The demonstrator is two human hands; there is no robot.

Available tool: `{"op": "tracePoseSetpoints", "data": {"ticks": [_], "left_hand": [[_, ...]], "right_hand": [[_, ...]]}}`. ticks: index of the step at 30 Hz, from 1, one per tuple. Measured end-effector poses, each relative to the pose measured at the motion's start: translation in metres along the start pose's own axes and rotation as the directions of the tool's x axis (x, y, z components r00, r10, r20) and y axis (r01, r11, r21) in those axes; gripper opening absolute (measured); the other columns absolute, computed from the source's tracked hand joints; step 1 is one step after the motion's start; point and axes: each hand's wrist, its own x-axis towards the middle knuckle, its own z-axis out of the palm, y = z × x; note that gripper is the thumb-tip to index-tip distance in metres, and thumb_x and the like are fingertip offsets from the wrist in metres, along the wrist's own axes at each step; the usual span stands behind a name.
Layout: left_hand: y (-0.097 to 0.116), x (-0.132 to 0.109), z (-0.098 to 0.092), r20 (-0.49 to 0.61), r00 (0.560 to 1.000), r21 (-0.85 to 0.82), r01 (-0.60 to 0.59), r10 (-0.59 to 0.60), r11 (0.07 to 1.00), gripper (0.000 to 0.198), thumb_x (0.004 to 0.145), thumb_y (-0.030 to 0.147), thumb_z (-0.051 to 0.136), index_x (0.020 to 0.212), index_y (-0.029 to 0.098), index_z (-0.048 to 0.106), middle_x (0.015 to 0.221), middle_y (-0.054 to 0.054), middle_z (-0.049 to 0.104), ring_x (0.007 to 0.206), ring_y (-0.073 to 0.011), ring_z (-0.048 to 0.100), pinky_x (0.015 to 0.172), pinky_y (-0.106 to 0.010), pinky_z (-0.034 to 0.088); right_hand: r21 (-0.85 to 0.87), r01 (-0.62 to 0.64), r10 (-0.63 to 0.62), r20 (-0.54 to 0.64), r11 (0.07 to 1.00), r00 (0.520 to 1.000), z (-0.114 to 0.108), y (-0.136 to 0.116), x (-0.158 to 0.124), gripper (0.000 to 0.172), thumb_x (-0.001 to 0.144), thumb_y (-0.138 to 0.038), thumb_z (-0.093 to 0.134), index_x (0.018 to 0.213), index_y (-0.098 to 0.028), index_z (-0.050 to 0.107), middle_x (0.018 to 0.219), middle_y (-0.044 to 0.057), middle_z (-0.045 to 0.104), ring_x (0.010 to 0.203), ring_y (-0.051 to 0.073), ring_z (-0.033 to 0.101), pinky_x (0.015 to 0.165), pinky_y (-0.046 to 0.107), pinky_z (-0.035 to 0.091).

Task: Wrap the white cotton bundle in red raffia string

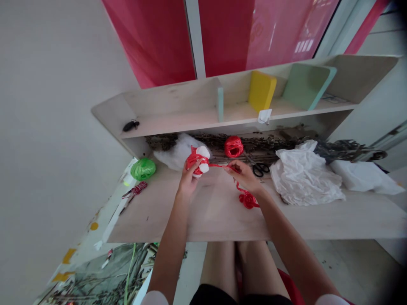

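A white bundle [202, 153] partly wrapped in red ribbon sits in my left hand [189, 176], whose fingers close around its lower side. From the bundle a strand of red ribbon [216, 165] runs taut to my right hand [242, 174], which pinches it. Below that hand the ribbon trails down to a loose red tangle [248, 200] on the desk, beside my right forearm. Behind my hands stands a roll of red ribbon [233, 146]. Black-handled scissors [260, 169] lie just past my right hand.
Crumpled white paper [307, 174] covers part of the desk [222, 220] at right. White stuffing [179, 154] and dried stems [263, 146] lie under the shelf [178, 123]. At left are a green ribbon roll [143, 169] and a red-and-white cord bundle [138, 188].
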Motion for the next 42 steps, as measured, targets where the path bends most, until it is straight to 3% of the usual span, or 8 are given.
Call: {"op": "tracePoseSetpoints", "data": {"ticks": [8,14,18,22,29,32,37,42], "left_hand": [[0.001,-0.002,0.001,0.015,0.997,-0.041,0.072,-0.071,0.997,0.037,0.065,0.029,0.08,0.098,0.021,0.065,0.087,-0.001,0.07,0.072,-0.0132,0.065,0.056,-0.021,0.048],[0.001,-0.001,-0.001,0.046,0.995,-0.017,0.085,-0.084,0.996,0.041,0.063,0.03,0.081,0.101,0.023,0.065,0.089,0.0,0.069,0.075,-0.0136,0.065,0.056,-0.021,0.05],[0.0,-0.002,0.001,-0.008,0.999,0.045,0.048,-0.048,0.998,0.046,0.058,0.03,0.084,0.099,0.021,0.063,0.089,-0.001,0.069,0.076,-0.0134,0.066,0.062,-0.022,0.052],[-0.005,-0.005,0.005,-0.018,0.999,0.173,-0.047,0.051,0.984,0.062,0.054,0.026,0.086,0.109,0.021,0.059,0.101,-0.003,0.069,0.087,-0.0166,0.067,0.078,-0.029,0.054],[-0.021,-0.007,0.005,0.135,0.972,0.472,-0.232,0.191,0.851,0.073,0.057,0.027,0.085,0.122,0.026,0.052,0.125,-0.006,0.06,0.11,-0.0209,0.06,0.095,-0.034,0.048],[-0.029,-0.011,0.007,0.252,0.953,0.52,-0.28,0.168,0.807,0.075,0.061,0.027,0.083,0.128,0.027,0.048,0.125,-0.007,0.06,0.11,-0.0215,0.06,0.098,-0.035,0.046],[-0.035,-0.019,0.012,0.386,0.922,0.479,-0.229,0.031,0.847,0.08,0.065,0.022,0.078,0.134,0.028,0.039,0.131,-0.009,0.054,0.111,-0.0212,0.06,0.097,-0.037,0.047],[-0.034,-0.023,0.013,0.406,0.914,0.497,-0.21,-0.012,0.842,0.089,0.063,0.02,0.078,0.139,0.03,0.032,0.135,-0.01,0.051,0.113,-0.0232,0.059,0.097,-0.04,0.048]], "right_hand": [[-0.068,0.034,-0.04,-0.096,0.997,0.995,0.001,0.003,0.002,0.053,0.08,-0.068,0.052,0.059,-0.019,0.055,0.05,-0.002,0.047,0.047,0.011,0.047,0.049,0.024,0.04],[-0.18,-0.016,-0.01,-0.143,0.983,0.99,-0.001,0.007,0.001,0.062,0.083,-0.071,0.046,0.051,-0.018,0.057,0.039,-0.002,0.043,0.038,0.011,0.043,0.045,0.024,0.034],[-0.269,-0.015,-0.029,-0.159,0.963,0.987,-0.003,0.005,0.0,0.063,0.084,-0.07,0.047,0.052,-0.017,0.062,0.04,-0.001,0.049,0.038,0.01,0.045,0.047,0.024,0.036],[-0.245,0.024,-0.065,-0.159,0.969,0.985,-0.004,0.003,-0.001,0.064,0.084,-0.07,0.045,0.052,-0.017,0.062,0.041,0.0,0.05,0.038,0.01,0.045,0.046,0.024,0.035],[-0.205,0.061,-0.081,-0.094,0.977,0.992,0.004,-0.001,-0.004,0.061,0.086,-0.067,0.045,0.052,-0.018,0.057,0.041,-0.002,0.046,0.04,0.01,0.043,0.049,0.024,0.037],[-0.201,0.072,-0.08,-0.03,0.977,0.996,0.009,-0.002,-0.006,0.061,0.087,-0.068,0.042,0.053,-0.019,0.054,0.042,-0.002,0.045,0.042,0.011,0.043,0.049,0.024,0.036],[-0.152,0.067,-0.064,0.026,0.986,0.998,0.013,0.001,-0.006,0.061,0.086,-0.072,0.037,0.055,-0.021,0.048,0.043,-0.002,0.045,0.042,0.011,0.042,0.046,0.024,0.034],[-0.226,0.115,-0.105,0.057,0.967,0.993,0.014,0.003,-0.005,0.059,0.087,-0.072,0.03,0.059,-0.022,0.043,0.051,-0.001,0.045,0.05,0.013,0.043,0.052,0.026,0.037]]}}
